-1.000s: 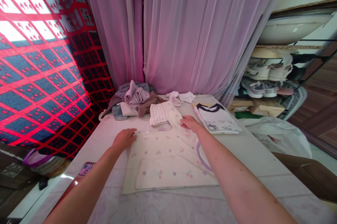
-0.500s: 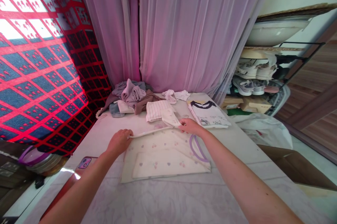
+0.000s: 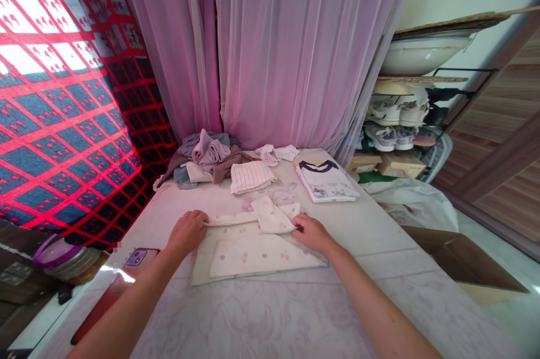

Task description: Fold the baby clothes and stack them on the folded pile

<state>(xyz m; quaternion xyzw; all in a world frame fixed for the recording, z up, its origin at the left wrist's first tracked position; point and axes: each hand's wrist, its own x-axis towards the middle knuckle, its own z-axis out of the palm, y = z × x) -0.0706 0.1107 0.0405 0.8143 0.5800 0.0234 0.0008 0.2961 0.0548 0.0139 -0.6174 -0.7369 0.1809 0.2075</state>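
Observation:
A cream shirt (image 3: 253,257) with small hearts and cherries lies partly folded on the table in front of me. My left hand (image 3: 189,229) grips its far left edge with the fingers closed. At the far right part, my right hand (image 3: 311,232) pinches the fabric, and a sleeve flap is turned over toward me beside it. The purple neckline is covered by the folded-over cloth. Just beyond the shirt sits a folded striped garment (image 3: 252,177).
A clothes heap (image 3: 208,153) lies at the back left, a small white garment (image 3: 276,153) at the back. Folded shirts with a dark collar (image 3: 327,182) are stacked at right. A phone (image 3: 137,257) rests near my left forearm. An open cardboard box (image 3: 459,260) stands beyond the right edge.
My right hand has brought the shirt's far right edge toward me, folding it over the neckline. The left hand stays at the left edge. The view has shifted slightly.

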